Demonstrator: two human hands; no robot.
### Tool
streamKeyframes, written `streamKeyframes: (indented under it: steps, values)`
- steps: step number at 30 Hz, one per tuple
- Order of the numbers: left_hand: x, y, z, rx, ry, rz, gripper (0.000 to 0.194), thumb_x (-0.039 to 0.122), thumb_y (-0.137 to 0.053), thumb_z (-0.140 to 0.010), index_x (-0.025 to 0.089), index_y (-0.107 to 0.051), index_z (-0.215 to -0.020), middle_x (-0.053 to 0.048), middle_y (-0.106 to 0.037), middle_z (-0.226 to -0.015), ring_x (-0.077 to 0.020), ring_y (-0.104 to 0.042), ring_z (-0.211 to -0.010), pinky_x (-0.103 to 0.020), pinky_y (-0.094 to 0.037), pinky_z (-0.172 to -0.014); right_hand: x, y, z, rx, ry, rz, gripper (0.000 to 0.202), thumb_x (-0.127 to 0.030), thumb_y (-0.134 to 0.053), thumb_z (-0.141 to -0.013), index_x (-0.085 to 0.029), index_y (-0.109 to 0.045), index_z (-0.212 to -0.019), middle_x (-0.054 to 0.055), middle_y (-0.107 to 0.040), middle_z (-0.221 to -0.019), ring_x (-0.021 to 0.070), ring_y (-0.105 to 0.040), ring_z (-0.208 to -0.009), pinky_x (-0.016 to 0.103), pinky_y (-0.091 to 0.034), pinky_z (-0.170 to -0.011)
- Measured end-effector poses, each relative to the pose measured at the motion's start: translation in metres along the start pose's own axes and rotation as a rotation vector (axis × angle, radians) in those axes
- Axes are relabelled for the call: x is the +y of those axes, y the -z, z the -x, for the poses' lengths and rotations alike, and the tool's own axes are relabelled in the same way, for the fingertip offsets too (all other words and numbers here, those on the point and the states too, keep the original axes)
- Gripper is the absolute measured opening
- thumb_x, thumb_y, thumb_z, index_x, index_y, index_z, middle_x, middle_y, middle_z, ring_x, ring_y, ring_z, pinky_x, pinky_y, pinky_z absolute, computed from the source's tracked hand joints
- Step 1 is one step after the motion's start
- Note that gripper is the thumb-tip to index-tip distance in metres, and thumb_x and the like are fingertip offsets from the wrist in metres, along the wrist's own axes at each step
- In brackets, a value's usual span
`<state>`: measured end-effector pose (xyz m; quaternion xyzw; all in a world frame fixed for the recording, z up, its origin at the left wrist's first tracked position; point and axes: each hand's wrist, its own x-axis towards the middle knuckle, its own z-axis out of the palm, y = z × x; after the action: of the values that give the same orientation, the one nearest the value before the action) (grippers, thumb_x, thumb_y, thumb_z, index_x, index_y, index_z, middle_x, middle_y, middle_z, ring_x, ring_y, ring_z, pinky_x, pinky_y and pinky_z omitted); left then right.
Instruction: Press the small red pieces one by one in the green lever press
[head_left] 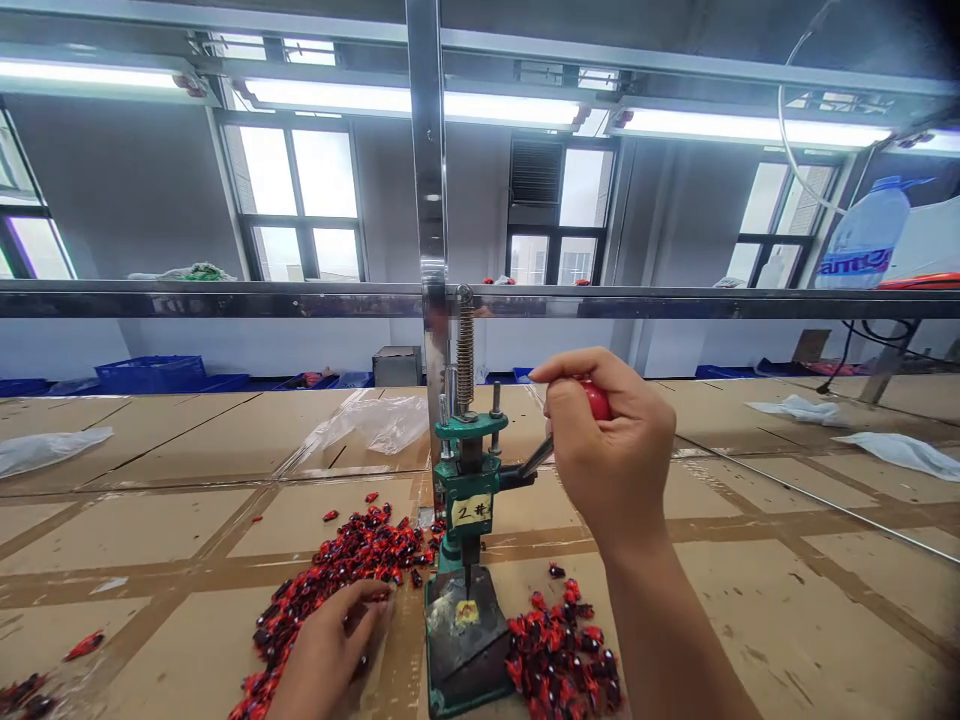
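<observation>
A green hand press (469,490) with a "2 #" label and a tall spring stands at the centre. My right hand (611,440) is wrapped round the red knob (598,400) of its lever. Under the ram, a small yellow patch (466,612) lies on the dark base plate. Left of the base, my left hand (337,640) is beside a large pile of small red and black parts (367,545). Its thumb and fingers are curved towards each other; whether something small is between them cannot be made out. A smaller pile of such parts (562,650) lies right of the base.
Cardboard taped together covers the table (315,520). Behind the press rises a metal post (429,180), joined by a horizontal rail (225,300). Clear plastic (382,422) lies at the back. A thin rod (810,492) crosses the right side. Blue crates (150,373) stand beyond the table.
</observation>
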<state>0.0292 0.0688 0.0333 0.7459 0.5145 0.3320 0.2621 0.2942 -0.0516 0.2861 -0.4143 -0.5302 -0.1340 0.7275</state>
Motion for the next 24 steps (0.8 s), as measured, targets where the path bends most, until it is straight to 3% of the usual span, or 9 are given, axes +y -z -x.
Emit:
streamKeyframes:
  steps: [6,9,11,13,16,21,24]
  values:
    - [-0.009,-0.016,0.000,0.140,0.137,0.336,0.059,0.068,-0.084,-0.051,0.020,-0.082,-0.084,-0.010,-0.081,-0.100,-0.0274,-0.077,-0.086,-0.033,-0.063,-0.077,0.000,0.002,0.003,0.007,0.010,0.019,0.019,-0.013,-0.053,-0.086,-0.020,-0.070,-0.080,-0.005,-0.055,-0.059,0.0072,-0.048,-0.048,0.020,-0.036,-0.043]
    - [-0.004,-0.022,0.005,0.172,0.228,0.476,0.074,0.073,-0.087,-0.043,0.018,-0.083,-0.092,-0.008,-0.081,-0.086,-0.0254,-0.076,-0.075,-0.032,-0.063,-0.066,-0.003,0.001,0.003,0.044,-0.001,0.018,0.019,-0.012,-0.053,-0.084,-0.019,-0.069,-0.077,-0.005,-0.054,-0.056,0.0072,-0.048,-0.047,0.020,-0.035,-0.043]
    - [0.005,-0.023,0.010,0.117,0.268,0.587,0.077,0.073,-0.086,-0.046,0.019,-0.082,-0.101,-0.007,-0.082,-0.087,-0.0258,-0.077,-0.078,-0.034,-0.064,-0.069,-0.004,-0.001,0.002,0.060,-0.009,0.017,0.019,-0.011,-0.053,-0.082,-0.019,-0.069,-0.074,-0.006,-0.053,-0.054,0.0070,-0.047,-0.046,0.020,-0.035,-0.042]
    - [0.015,-0.025,0.014,0.039,0.269,0.668,0.073,0.070,-0.087,-0.050,0.021,-0.081,-0.104,-0.009,-0.082,-0.102,-0.0281,-0.077,-0.092,-0.036,-0.065,-0.078,-0.003,-0.001,0.002,0.057,-0.003,0.018,0.019,-0.010,-0.053,-0.082,-0.019,-0.069,-0.075,-0.006,-0.054,-0.055,0.0070,-0.048,-0.046,0.020,-0.036,-0.042]
    - [0.026,-0.034,0.017,0.053,0.211,0.674,0.072,0.068,-0.088,-0.052,0.022,-0.079,-0.106,-0.010,-0.081,-0.108,-0.0286,-0.077,-0.098,-0.035,-0.064,-0.082,-0.001,0.000,0.002,0.033,0.018,0.007,0.019,-0.011,-0.053,-0.085,-0.019,-0.069,-0.078,-0.006,-0.055,-0.058,0.0069,-0.048,-0.048,0.020,-0.037,-0.044]
    - [0.026,-0.063,0.014,0.158,-0.045,0.433,0.047,0.064,-0.081,-0.065,0.021,-0.081,-0.085,-0.008,-0.081,-0.092,-0.0254,-0.077,-0.086,-0.032,-0.064,-0.080,-0.002,0.002,0.001,0.010,-0.001,-0.018,0.017,-0.010,-0.054,-0.084,-0.019,-0.068,-0.078,-0.006,-0.055,-0.059,0.0068,-0.048,-0.049,0.020,-0.038,-0.045]
    - [0.024,-0.074,0.012,0.101,-0.092,0.268,0.039,0.057,-0.077,-0.073,0.025,-0.082,-0.096,-0.006,-0.082,-0.095,-0.0253,-0.077,-0.086,-0.032,-0.064,-0.078,-0.003,0.002,0.001,-0.006,-0.005,-0.024,0.017,-0.011,-0.054,-0.084,-0.018,-0.068,-0.079,-0.007,-0.053,-0.058,0.0062,-0.044,-0.047,0.020,-0.036,-0.044]
